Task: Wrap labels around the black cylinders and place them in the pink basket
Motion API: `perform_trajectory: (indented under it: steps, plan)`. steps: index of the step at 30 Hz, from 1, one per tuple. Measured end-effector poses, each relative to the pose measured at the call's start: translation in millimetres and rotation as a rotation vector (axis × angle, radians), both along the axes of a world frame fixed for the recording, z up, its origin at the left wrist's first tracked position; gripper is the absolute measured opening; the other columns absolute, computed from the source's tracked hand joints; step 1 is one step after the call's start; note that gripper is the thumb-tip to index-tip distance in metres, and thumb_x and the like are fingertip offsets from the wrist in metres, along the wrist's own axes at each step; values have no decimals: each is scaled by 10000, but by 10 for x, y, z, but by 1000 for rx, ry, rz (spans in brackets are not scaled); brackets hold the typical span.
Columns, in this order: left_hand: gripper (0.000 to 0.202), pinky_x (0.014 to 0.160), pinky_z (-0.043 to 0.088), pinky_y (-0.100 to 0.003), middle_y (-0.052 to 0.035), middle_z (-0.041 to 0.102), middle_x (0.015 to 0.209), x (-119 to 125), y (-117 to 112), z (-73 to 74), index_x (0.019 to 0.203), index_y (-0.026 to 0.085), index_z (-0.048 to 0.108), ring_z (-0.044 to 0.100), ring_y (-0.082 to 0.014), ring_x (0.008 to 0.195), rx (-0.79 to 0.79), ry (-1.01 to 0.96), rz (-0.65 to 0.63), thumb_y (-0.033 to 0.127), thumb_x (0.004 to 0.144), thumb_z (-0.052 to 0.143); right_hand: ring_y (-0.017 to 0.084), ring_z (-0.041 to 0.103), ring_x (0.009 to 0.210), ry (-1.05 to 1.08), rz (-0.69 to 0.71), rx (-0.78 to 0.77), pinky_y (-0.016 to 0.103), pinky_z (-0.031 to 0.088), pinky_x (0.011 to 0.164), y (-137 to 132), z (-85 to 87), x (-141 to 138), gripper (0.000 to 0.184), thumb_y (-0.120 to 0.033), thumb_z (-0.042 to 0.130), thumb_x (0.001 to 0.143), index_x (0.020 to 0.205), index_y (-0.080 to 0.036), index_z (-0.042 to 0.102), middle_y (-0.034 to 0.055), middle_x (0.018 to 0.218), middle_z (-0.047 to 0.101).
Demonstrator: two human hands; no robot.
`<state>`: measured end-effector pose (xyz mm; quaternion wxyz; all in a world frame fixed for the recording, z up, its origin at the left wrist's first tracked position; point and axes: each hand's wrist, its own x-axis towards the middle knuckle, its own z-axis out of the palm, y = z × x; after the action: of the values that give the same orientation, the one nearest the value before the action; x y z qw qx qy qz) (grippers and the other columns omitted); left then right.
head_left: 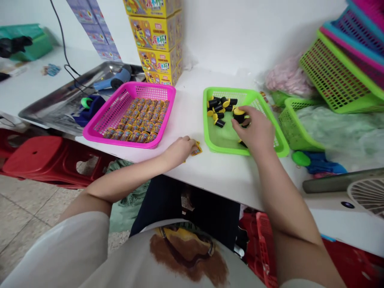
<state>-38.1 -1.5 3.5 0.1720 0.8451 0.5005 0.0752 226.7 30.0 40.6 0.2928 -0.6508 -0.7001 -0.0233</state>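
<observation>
My right hand (256,130) is above the green basket (220,142), its fingers closed round a small black cup with a yellow lid (239,115). Several more black cups with yellow tops (220,122) lie loose in that basket, most of them toward its far left corner. At the table's front edge, between the two baskets, my left hand (181,151) has its fingers curled on a small yellow printed label (197,149). To the left, a pink basket (129,143) holds rows of small cups in printed wrappers (142,120).
Stacked yellow boxes (154,34) stand behind the pink basket. A metal tray (39,108) with a blue heat tool (112,82) and a tape dispenser (90,110) is at left. Nested baskets (333,76), plastic bags (351,128) and a fan (366,194) crowd the right.
</observation>
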Motion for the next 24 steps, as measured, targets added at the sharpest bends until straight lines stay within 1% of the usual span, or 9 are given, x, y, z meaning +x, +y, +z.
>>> perform_trajectory:
  steps: [2,5,9,11,13,15,19,22,24]
  plan:
    - [292,960,567,-365,-167,725,1084,56,141,-149,1080,107,762,715,-230,950,-14,1,45,247,1082,505,290,754,977,34,-3,51,450,597,885,-96,10,6,444,-438,599,986,1387,-256,658,125,1304,767]
    - [230,902,572,-358,-176,730,1105,33,276,-210,1126,111,755,714,-245,946,-28,1,97,256,1035,601,268,757,899,60,42,28,434,607,826,-226,-42,19,443,-466,611,976,1363,-261,676,108,1286,782]
    - [373,903,567,-352,-166,770,1126,-7,335,-99,1292,118,723,734,-258,971,-57,12,176,206,930,733,234,745,824,90,84,23,395,605,762,-314,-140,5,417,-469,636,957,1322,-283,712,78,1328,786]
    - [380,902,563,-339,-145,794,1103,-14,354,-31,1266,129,753,744,-255,979,-76,15,192,181,889,767,218,736,800,108,98,34,377,603,750,-315,-174,-3,404,-464,649,951,1306,-286,722,70,1324,790]
    - [297,881,560,-311,-115,814,1046,-21,371,8,1165,143,801,753,-237,956,-93,15,196,165,870,777,205,723,767,132,113,49,366,601,741,-298,-204,-1,399,-460,660,943,1294,-282,726,63,1281,804]
    - [264,870,558,-293,-100,825,1020,-26,386,10,1134,150,819,761,-225,946,-90,11,206,148,879,753,193,704,725,150,129,73,359,595,722,-275,-232,9,397,-457,675,929,1280,-279,730,55,1226,817]
    - [343,893,566,-293,-110,837,1070,-32,410,-39,1234,149,806,775,-221,961,-48,6,223,109,933,646,183,682,686,141,149,110,345,575,680,-245,-277,35,397,-447,712,904,1264,-284,741,41,1142,828]
    - [295,886,572,-298,-115,838,1006,-57,384,-23,1158,145,833,778,-224,912,-16,10,212,111,950,627,181,679,676,131,160,124,338,564,661,-242,-294,43,383,-443,720,903,1252,-286,745,39,1125,829]
    - [279,874,577,-314,-124,834,961,-95,308,40,1107,145,843,777,-233,887,12,18,212,118,964,605,183,682,679,130,160,135,335,558,647,-243,-301,42,374,-448,715,908,1244,-286,744,41,1116,828]
